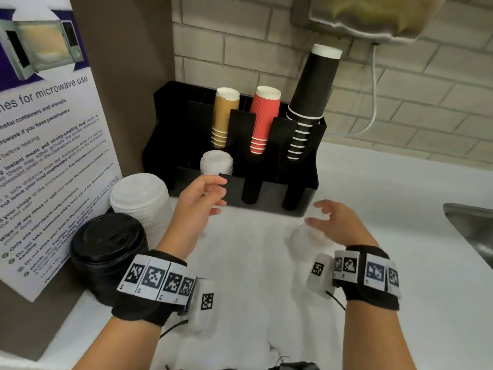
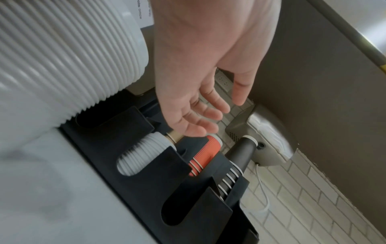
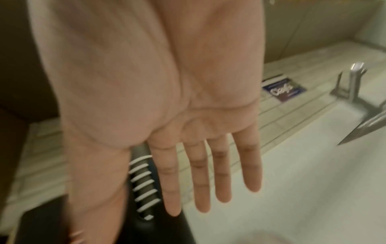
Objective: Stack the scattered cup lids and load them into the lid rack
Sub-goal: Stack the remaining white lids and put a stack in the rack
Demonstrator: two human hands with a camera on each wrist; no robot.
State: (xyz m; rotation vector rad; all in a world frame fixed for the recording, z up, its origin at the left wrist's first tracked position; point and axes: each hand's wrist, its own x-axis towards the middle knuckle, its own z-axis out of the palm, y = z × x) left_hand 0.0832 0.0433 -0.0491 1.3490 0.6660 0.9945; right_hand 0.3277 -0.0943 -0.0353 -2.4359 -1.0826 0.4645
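The black lid rack [image 1: 269,206] stands against the brick wall, with a short stack of white lids [image 1: 216,162] in its front left slot. My left hand [image 1: 216,196] hovers open just in front of that slot, holding nothing; the left wrist view shows its relaxed fingers [image 2: 208,113] above the slotted lids [image 2: 144,155]. A tall stack of larger white lids [image 1: 140,198] stands left of the rack. My right hand [image 1: 317,214] is spread open and empty above a blurred white lid shape [image 1: 306,236] on the counter. Whether it touches that shape I cannot tell.
A stack of black lids [image 1: 109,249] stands at the near left by a microwave notice [image 1: 40,156]. Brown [image 1: 224,116], red [image 1: 264,121] and black [image 1: 309,102] cup stacks fill the rack's back. A steel sink [image 1: 469,225] lies at the right; a wall unit [image 1: 360,17] with a cable hangs overhead.
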